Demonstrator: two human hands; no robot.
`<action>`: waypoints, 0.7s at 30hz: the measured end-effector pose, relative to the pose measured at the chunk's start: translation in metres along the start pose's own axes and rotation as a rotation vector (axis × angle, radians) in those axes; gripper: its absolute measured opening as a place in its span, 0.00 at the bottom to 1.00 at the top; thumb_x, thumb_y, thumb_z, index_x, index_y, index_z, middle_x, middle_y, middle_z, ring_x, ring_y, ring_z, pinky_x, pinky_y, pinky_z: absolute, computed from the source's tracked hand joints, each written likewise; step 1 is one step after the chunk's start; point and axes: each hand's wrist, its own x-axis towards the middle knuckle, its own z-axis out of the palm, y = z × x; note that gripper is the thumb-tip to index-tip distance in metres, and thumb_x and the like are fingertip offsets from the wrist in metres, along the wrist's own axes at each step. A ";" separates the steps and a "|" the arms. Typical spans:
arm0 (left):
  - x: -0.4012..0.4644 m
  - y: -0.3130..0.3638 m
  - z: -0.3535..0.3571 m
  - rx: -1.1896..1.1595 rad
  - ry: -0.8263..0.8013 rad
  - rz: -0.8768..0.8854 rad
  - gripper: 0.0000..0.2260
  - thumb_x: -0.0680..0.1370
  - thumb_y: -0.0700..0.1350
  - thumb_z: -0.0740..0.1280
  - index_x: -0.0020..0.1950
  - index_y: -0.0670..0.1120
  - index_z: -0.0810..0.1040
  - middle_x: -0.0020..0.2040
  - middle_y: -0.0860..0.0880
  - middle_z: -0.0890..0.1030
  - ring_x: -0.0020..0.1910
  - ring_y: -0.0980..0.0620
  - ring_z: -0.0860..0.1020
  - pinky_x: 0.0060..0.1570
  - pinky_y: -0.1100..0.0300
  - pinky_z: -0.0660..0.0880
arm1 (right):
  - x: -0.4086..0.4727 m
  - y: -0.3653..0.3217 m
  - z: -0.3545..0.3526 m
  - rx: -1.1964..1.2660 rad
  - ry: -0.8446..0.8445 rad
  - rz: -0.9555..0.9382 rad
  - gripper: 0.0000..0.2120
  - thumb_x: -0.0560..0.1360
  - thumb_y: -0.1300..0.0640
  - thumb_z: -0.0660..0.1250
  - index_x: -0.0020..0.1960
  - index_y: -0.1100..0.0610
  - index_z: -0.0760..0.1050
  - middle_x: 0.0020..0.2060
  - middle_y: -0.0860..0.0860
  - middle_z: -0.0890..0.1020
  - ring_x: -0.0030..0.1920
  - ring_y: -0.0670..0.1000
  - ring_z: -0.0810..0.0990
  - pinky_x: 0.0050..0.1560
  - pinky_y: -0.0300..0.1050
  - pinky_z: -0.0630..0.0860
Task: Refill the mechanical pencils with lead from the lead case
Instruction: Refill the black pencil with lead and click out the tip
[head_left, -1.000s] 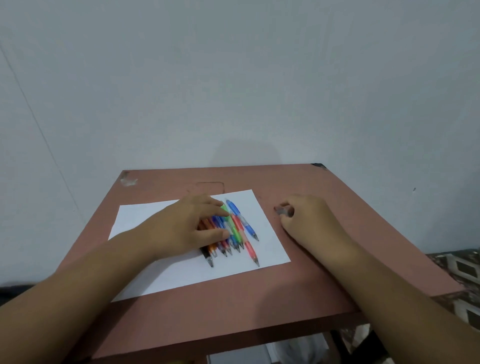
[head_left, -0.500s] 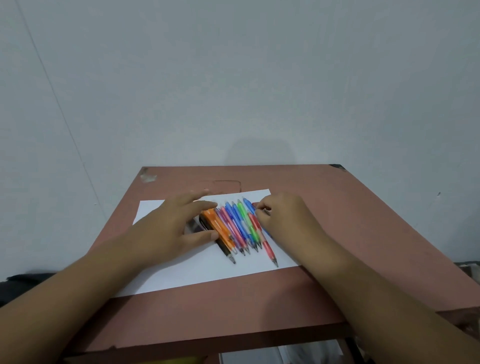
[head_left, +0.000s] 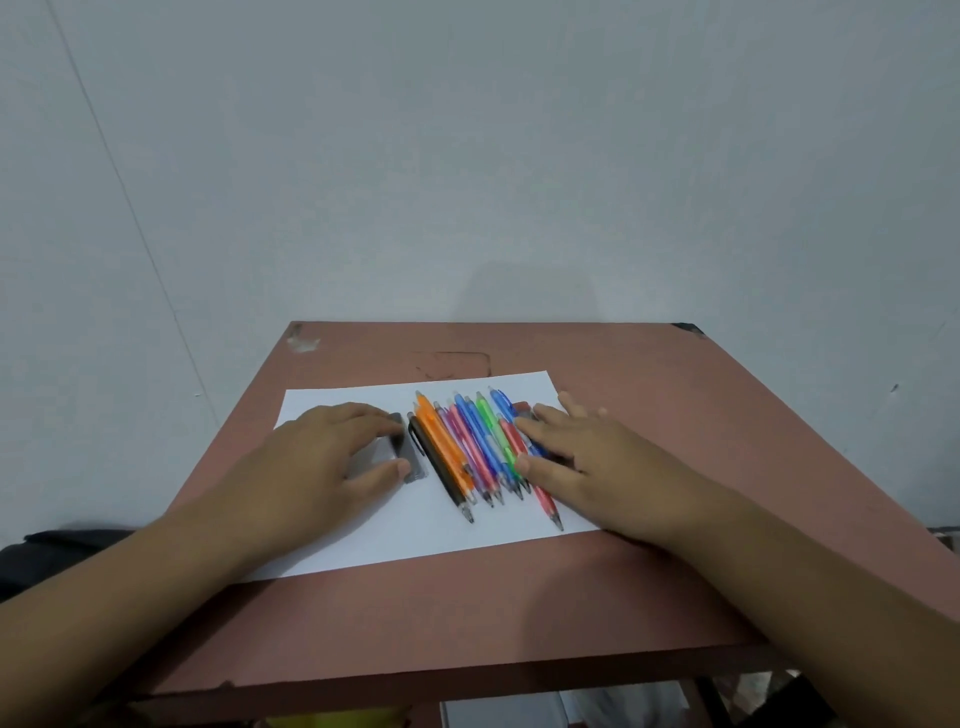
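Note:
Several mechanical pencils (head_left: 470, 449) lie side by side on a white paper sheet (head_left: 363, 535): black, orange, pink, blue, green and red, tips pointing toward me. A flat grey lead case (head_left: 408, 460) lies on the sheet just left of the black pencil (head_left: 441, 470). My left hand (head_left: 327, 460) holds the case, fingers over its far end and thumb against its near side. With fingers straight, my right hand (head_left: 587, 460) rests on the right end of the row, over the red pencil (head_left: 543, 496) and a blue one. It partly hides them.
The sheet lies on a small reddish-brown table (head_left: 467, 623) set against a pale wall (head_left: 467, 182). The table's near edge runs across the bottom of the view, with a dark object (head_left: 52, 556) beyond its left side.
My left hand slid left off the pencils onto the grey lead case. My right hand opened flat onto the right side of the pencil row. The black and orange pencils are uncovered.

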 end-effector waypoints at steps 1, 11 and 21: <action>0.000 0.000 0.000 0.004 0.000 0.000 0.22 0.79 0.65 0.58 0.72 0.62 0.71 0.72 0.65 0.69 0.68 0.63 0.67 0.63 0.64 0.66 | 0.000 -0.005 0.002 -0.022 -0.013 0.006 0.31 0.82 0.33 0.50 0.82 0.41 0.50 0.82 0.42 0.50 0.82 0.47 0.40 0.81 0.57 0.43; 0.000 -0.006 -0.001 -0.001 -0.021 -0.042 0.21 0.80 0.64 0.59 0.72 0.63 0.69 0.73 0.65 0.69 0.67 0.65 0.65 0.62 0.65 0.65 | 0.010 -0.046 0.024 -0.071 -0.006 0.156 0.32 0.84 0.36 0.44 0.83 0.49 0.44 0.83 0.51 0.47 0.82 0.54 0.43 0.81 0.56 0.44; 0.000 0.003 -0.001 -0.008 -0.053 -0.033 0.25 0.78 0.69 0.54 0.74 0.66 0.67 0.77 0.62 0.65 0.74 0.59 0.63 0.69 0.59 0.64 | 0.017 -0.081 0.034 -0.037 0.006 0.183 0.32 0.84 0.38 0.45 0.83 0.51 0.43 0.83 0.54 0.44 0.82 0.58 0.41 0.81 0.58 0.44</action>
